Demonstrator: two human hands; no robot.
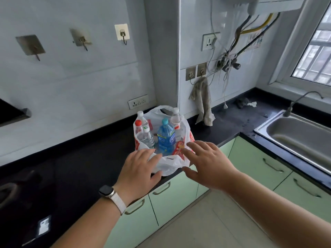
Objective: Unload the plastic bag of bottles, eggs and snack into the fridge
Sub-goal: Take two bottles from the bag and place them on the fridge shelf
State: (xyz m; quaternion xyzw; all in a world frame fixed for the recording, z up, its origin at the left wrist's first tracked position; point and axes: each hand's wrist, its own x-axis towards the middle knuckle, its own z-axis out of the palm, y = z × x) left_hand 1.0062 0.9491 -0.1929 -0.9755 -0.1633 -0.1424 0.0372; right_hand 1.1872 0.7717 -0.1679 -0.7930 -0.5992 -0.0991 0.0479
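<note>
Head view. Bag [168, 164], white plastic with red print, sits on the black counter [86, 169] at its front edge, near the inner corner, mouth open upward. Inside, standing upright: a blue bottle [165, 140] with a teal cap in the middle, clear bottles [144, 134] at the left, one more clear bottle [175, 120] at the back right. Red snack packet [180, 148] just right of the blue bottle.

Left hand [138, 169], watch [109, 193] on the wrist: fingers straight, thumb spread, laid against the bag's front left; holds nothing.

Right hand [206, 161]: fingers straight and fanned, at the bag's front right; contact unclear; holds nothing.

Sink [302, 138] well apart at the right. Cloth [202, 102] hangs on the wall behind. Green cabinets [250, 158] below.
</note>
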